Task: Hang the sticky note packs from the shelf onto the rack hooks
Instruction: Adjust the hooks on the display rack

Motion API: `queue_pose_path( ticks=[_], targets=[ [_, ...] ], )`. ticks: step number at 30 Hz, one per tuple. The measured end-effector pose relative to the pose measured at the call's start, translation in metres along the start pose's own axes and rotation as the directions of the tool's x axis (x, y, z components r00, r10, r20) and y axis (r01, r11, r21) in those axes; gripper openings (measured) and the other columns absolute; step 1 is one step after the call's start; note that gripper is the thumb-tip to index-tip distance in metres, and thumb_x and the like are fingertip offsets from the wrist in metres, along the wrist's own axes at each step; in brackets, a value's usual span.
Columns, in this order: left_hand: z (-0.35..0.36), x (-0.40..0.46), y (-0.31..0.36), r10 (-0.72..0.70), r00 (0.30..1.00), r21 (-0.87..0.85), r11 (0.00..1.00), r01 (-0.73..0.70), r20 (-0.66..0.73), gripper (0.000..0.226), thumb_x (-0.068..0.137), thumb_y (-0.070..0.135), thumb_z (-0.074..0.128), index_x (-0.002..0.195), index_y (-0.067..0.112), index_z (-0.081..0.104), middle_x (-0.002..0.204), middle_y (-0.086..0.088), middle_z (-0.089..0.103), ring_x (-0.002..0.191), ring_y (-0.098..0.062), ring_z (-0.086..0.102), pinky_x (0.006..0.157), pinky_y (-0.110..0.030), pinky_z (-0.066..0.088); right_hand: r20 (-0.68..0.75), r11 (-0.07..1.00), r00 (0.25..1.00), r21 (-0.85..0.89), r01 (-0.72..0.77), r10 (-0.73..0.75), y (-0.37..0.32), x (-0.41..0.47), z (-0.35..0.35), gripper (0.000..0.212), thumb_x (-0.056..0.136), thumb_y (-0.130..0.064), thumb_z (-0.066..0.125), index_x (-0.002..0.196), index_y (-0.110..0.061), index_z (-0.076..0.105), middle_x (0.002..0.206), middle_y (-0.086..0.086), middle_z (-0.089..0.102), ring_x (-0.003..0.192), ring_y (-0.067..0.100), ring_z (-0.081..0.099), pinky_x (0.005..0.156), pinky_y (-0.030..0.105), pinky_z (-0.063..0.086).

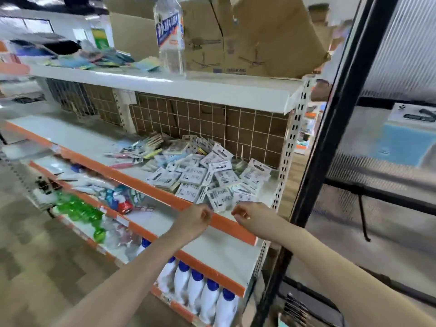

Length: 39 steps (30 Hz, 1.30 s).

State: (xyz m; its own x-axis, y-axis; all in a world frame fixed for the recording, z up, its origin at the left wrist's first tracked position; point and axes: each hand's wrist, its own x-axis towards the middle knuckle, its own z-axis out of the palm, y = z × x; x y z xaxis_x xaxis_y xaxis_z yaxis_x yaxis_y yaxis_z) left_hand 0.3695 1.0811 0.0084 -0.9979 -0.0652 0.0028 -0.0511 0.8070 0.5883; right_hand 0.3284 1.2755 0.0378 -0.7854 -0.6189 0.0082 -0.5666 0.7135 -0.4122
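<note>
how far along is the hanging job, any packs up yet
No hung packs show: the wire grid behind the shelf is bare. Both the left hand and right hand are at the shelf edge, seemingly holding nothing. The whole pile of sticky note packs remains.
</note>
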Motion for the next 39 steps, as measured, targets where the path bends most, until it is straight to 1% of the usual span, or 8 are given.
queue_pose_path(
  ticks=[5,11,14,21,26,31,35,39],
  targets=[
    [-0.022,0.023,-0.036,-0.029,1.0,0.033,0.999,0.03,-0.009,0.011,0.093,0.021,0.05,0.089,0.025,0.06,0.096,0.004,0.066,0.08,-0.013,0.058,0.071,-0.03,0.049,-0.014,0.979,0.982,0.071,-0.189,0.19,-0.002,0.051,0.025,0.025,0.097,-0.023,0.046,0.111,-0.011,0.063,0.115,0.007,0.065,0.101,0.022,0.059,0.082,0.029,0.045],
    [-0.015,0.055,-0.054,-0.055,0.994,0.168,0.983,0.071,-0.096,0.025,0.092,0.012,0.046,0.115,0.019,0.056,0.11,-0.003,0.062,0.101,-0.022,0.057,0.079,-0.035,0.049,-0.087,0.943,0.947,0.159,-0.292,0.308,0.0,0.098,0.047,0.021,0.095,-0.02,0.048,0.107,-0.012,0.063,0.111,0.008,0.066,0.102,0.023,0.059,0.084,0.032,0.048],
    [-0.008,0.07,-0.057,-0.002,0.985,0.234,0.971,0.043,-0.171,0.045,0.086,-0.002,0.048,0.125,0.02,0.05,0.12,-0.006,0.054,0.113,-0.025,0.05,0.083,-0.034,0.046,-0.157,0.945,0.938,0.16,-0.285,0.309,0.005,0.123,0.05,0.022,0.094,-0.021,0.048,0.11,-0.015,0.062,0.114,0.006,0.061,0.102,0.022,0.058,0.083,0.031,0.046],
    [-0.005,0.111,-0.068,0.076,0.963,0.286,0.958,0.001,-0.257,0.054,0.083,-0.006,0.048,0.131,0.018,0.046,0.132,-0.005,0.047,0.126,-0.024,0.039,0.104,-0.035,0.036,-0.294,0.94,0.898,0.005,-0.341,0.328,0.018,0.177,0.067,0.046,0.097,-0.026,0.045,0.137,-0.003,0.038,0.138,0.015,0.04,0.13,0.03,0.033,0.109,0.036,0.03],
    [0.002,0.14,-0.076,0.005,0.988,0.378,0.924,0.054,-0.154,0.053,0.091,0.012,0.053,0.14,0.018,0.032,0.141,-0.009,0.036,0.132,-0.028,0.031,0.108,-0.038,0.03,-0.292,0.845,0.861,-0.227,-0.485,0.416,0.016,0.193,0.085,0.052,0.091,-0.014,0.048,0.139,-0.002,0.032,0.135,0.022,0.041,0.124,0.039,0.04,0.103,0.045,0.037],
    [0.008,0.151,-0.087,-0.009,0.969,0.454,0.882,0.124,-0.246,0.063,0.092,0.024,0.056,0.145,0.024,0.022,0.15,-0.005,0.024,0.137,-0.027,0.026,0.109,-0.041,0.029,-0.294,0.831,0.858,-0.252,-0.495,0.422,0.025,0.204,0.081,0.062,0.091,-0.036,0.057,0.139,-0.003,0.034,0.133,0.019,0.044,0.123,0.038,0.042,0.1,0.046,0.04],
    [0.009,0.154,-0.092,0.027,0.957,0.494,0.86,0.124,-0.288,0.046,0.095,0.034,0.051,0.138,0.022,0.039,0.143,-0.006,0.036,0.127,-0.028,0.037,0.101,-0.041,0.035,-0.317,0.815,0.855,-0.294,-0.499,0.41,0.023,0.202,0.082,0.05,0.093,-0.029,0.055,0.134,-0.004,0.041,0.127,0.018,0.05,0.116,0.038,0.048,0.093,0.045,0.044],
    [-0.001,0.159,-0.094,0.1,0.935,0.492,0.867,0.087,-0.341,0.033,0.086,0.034,0.066,0.113,0.013,0.065,0.113,-0.013,0.064,0.1,-0.035,0.061,0.088,-0.048,0.045,-0.334,0.802,0.872,-0.369,-0.469,0.357,0.018,0.195,0.086,0.044,0.093,-0.022,0.053,0.132,-0.008,0.04,0.124,0.018,0.053,0.111,0.038,0.053,0.09,0.046,0.048]
  ],
)
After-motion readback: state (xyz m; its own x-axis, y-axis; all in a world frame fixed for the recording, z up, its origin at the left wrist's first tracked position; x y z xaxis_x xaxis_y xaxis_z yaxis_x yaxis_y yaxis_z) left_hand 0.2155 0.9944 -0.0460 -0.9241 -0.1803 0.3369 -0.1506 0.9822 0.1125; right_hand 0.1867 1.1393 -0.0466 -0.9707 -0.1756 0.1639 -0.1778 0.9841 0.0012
